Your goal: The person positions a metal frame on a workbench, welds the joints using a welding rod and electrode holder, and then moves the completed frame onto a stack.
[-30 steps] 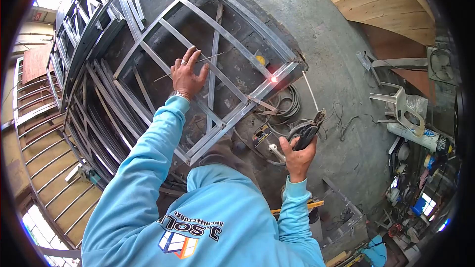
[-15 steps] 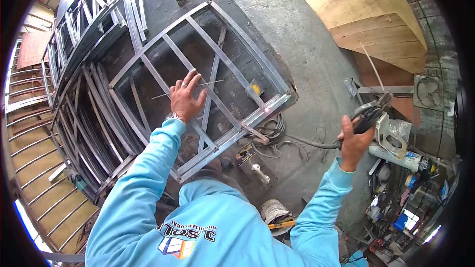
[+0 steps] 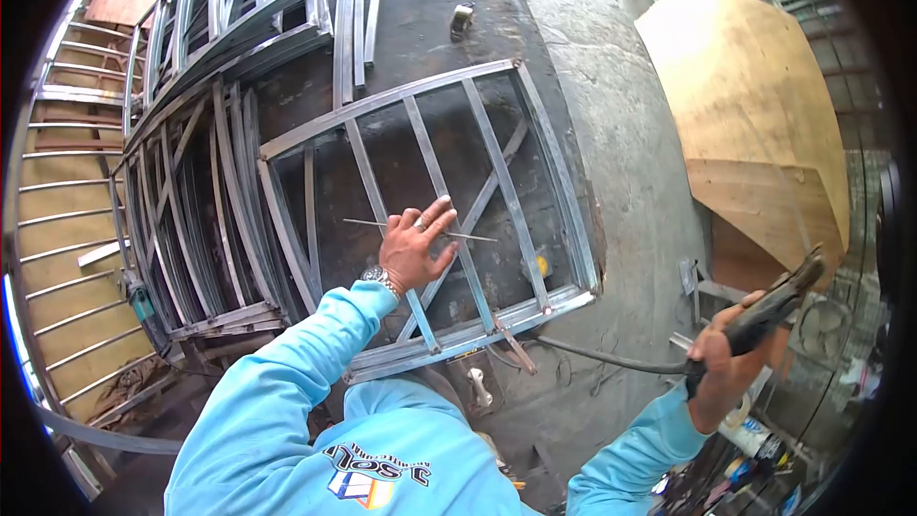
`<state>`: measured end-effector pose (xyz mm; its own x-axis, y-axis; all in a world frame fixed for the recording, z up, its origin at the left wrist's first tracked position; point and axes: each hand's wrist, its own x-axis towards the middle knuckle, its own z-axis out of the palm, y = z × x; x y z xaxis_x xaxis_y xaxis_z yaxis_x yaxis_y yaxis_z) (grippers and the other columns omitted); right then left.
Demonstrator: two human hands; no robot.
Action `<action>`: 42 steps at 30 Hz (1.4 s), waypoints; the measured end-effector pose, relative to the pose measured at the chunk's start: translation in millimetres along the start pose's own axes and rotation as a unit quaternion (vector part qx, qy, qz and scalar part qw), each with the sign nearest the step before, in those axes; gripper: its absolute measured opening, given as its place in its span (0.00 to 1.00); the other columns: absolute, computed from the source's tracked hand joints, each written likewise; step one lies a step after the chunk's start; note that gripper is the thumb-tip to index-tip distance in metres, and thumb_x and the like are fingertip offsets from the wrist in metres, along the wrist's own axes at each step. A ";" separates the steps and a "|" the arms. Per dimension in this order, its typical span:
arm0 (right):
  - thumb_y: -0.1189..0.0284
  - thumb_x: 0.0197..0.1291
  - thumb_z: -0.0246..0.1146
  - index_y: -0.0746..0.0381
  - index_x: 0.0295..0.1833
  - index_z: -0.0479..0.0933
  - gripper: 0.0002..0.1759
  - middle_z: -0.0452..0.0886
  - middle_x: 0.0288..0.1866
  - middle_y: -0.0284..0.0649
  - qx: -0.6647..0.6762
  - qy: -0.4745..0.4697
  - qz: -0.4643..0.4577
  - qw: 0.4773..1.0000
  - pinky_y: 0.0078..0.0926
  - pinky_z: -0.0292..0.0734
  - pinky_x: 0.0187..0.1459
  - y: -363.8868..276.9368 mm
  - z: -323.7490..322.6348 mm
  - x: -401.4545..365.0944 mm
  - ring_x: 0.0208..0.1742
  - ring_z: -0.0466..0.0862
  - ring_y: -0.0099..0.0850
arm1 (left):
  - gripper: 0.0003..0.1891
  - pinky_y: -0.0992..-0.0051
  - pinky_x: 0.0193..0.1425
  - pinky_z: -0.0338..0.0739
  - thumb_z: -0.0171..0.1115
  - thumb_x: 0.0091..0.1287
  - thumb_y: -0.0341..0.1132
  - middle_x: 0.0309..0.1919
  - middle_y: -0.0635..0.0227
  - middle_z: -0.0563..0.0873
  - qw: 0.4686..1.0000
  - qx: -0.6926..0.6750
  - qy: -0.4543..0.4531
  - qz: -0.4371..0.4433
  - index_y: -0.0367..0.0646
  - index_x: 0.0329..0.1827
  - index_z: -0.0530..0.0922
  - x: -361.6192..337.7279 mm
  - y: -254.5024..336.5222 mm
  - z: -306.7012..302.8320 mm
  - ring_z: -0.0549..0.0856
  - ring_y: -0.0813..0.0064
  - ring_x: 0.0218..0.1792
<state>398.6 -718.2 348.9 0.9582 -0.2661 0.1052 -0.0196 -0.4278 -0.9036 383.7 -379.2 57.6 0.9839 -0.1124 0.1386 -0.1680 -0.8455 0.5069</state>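
Note:
My left hand (image 3: 417, 247) rests with fingers spread on a bar of a rectangular metal frame (image 3: 497, 148), which lies on a dark work surface. A thin rod (image 3: 475, 237) crosses beneath or beside my fingers; their exact contact is hidden. Out to the right, my right hand (image 3: 728, 363) is wrapped round a black electrode holder (image 3: 769, 313), whose jaws point up and right. From its lower end a thick cable (image 3: 611, 357) runs left behind the frame.
Stacked metal frames (image 3: 191, 191) stand at the left. A tape measure (image 3: 462, 21) lies beyond the frame. Plywood (image 3: 755, 105) is at the upper right. A yellow round item (image 3: 542, 266) shows through the frame, and a green power tool (image 3: 139, 302) sits lower left.
The view has shifted, so the frame sits lower and further right. My right hand has swung outward with the holder, its jaws tilted differently. The rod seen in the jaws before is no longer clearly visible.

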 end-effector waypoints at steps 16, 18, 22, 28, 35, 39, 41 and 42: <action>0.62 0.44 0.84 0.63 0.41 0.72 0.30 0.76 0.21 0.30 -0.151 -0.234 -0.049 0.959 0.25 0.73 0.23 86.4 256.3 46.6 0.20 0.75 0.20 | 0.27 0.68 0.57 0.69 0.71 0.58 0.37 0.71 0.80 0.80 0.999 -0.015 0.035 -0.038 0.54 0.64 0.83 -6.6 -6.9 6.4 0.78 0.70 0.53; 0.61 0.45 0.84 0.63 0.41 0.72 0.30 0.77 0.21 0.32 -0.167 -0.241 -0.052 0.955 0.25 0.73 0.23 92.2 262.1 48.4 0.20 0.77 0.21 | 0.27 0.69 0.57 0.69 0.71 0.57 0.36 0.71 0.80 0.80 0.998 -0.022 0.038 -0.043 0.54 0.64 0.83 -6.0 -6.2 5.0 0.78 0.71 0.52; 0.59 0.46 0.84 0.64 0.40 0.72 0.29 0.77 0.21 0.31 -0.176 -0.249 -0.052 0.951 0.24 0.74 0.24 99.4 270.3 50.3 0.20 0.77 0.21 | 0.25 0.70 0.53 0.68 0.70 0.58 0.34 0.71 0.80 0.81 0.998 -0.025 0.047 -0.043 0.52 0.62 0.85 -4.6 -6.1 3.6 0.78 0.73 0.50; 0.58 0.48 0.83 0.62 0.39 0.72 0.29 0.74 0.20 0.27 -0.176 -0.245 -0.061 0.951 0.21 0.71 0.24 105.9 275.6 50.9 0.20 0.73 0.18 | 0.26 0.70 0.54 0.68 0.71 0.56 0.33 0.71 0.79 0.81 0.998 -0.033 0.045 -0.042 0.52 0.62 0.85 -5.2 -7.3 5.4 0.78 0.72 0.50; 0.58 0.47 0.84 0.63 0.40 0.73 0.29 0.74 0.20 0.27 -0.168 -0.247 -0.055 0.953 0.21 0.70 0.24 107.7 277.0 51.0 0.21 0.73 0.18 | 0.27 0.70 0.55 0.68 0.71 0.55 0.33 0.71 0.79 0.80 0.998 -0.032 0.042 -0.043 0.52 0.62 0.85 -6.0 -7.4 5.5 0.78 0.71 0.51; 0.59 0.47 0.84 0.62 0.40 0.73 0.28 0.74 0.21 0.27 -0.170 -0.251 -0.048 0.952 0.21 0.71 0.25 108.9 278.5 51.2 0.22 0.74 0.17 | 0.25 0.70 0.54 0.68 0.71 0.57 0.33 0.71 0.80 0.81 0.998 -0.033 0.036 -0.048 0.52 0.62 0.86 -5.8 -6.8 4.4 0.78 0.72 0.50; 0.61 0.45 0.84 0.67 0.44 0.74 0.31 0.85 0.29 0.41 -0.172 -0.263 -0.048 0.948 0.26 0.81 0.28 110.2 278.3 52.0 0.25 0.85 0.27 | 0.25 0.70 0.55 0.68 0.70 0.58 0.33 0.70 0.80 0.81 0.998 -0.026 0.046 -0.043 0.52 0.62 0.86 -6.5 -7.3 5.7 0.78 0.72 0.51; 0.61 0.44 0.84 0.66 0.44 0.74 0.31 0.86 0.30 0.40 -0.171 -0.267 -0.037 0.948 0.26 0.81 0.29 108.3 278.2 52.0 0.27 0.85 0.27 | 0.24 0.69 0.57 0.69 0.71 0.58 0.35 0.69 0.78 0.82 0.998 -0.025 0.039 -0.047 0.53 0.61 0.86 -6.5 -7.0 5.3 0.78 0.68 0.52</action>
<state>525.7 -538.0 141.0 0.9665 0.2116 -0.1449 0.0493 -0.7076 -0.7049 378.8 -375.2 48.7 0.9881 0.0081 0.1535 -0.0806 -0.8229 0.5624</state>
